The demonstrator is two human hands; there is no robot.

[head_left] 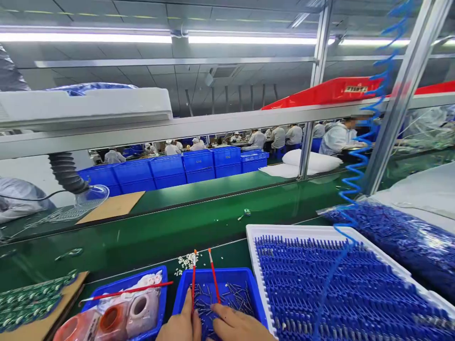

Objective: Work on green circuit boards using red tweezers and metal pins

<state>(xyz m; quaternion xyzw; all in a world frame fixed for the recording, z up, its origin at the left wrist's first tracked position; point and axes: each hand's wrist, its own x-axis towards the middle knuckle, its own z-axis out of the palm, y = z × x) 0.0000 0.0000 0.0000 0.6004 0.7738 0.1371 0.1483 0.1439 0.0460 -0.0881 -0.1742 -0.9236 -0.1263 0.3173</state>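
While both hands sit in the small blue bin of pins (234, 293), left hand (183, 324) fingers pinch a red-handled tool (194, 279); right hand (238, 324) grip can't be told. The white tray of blue parts (341, 289) looks mostly filled.

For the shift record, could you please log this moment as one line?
left hand: in blue bin, by red-handled tool | right hand: on small metal pins | white tray: right

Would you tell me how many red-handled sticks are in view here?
3: two stand in the blue screw bin, one by the left hand, one beside it; the third lies across the tape bin.
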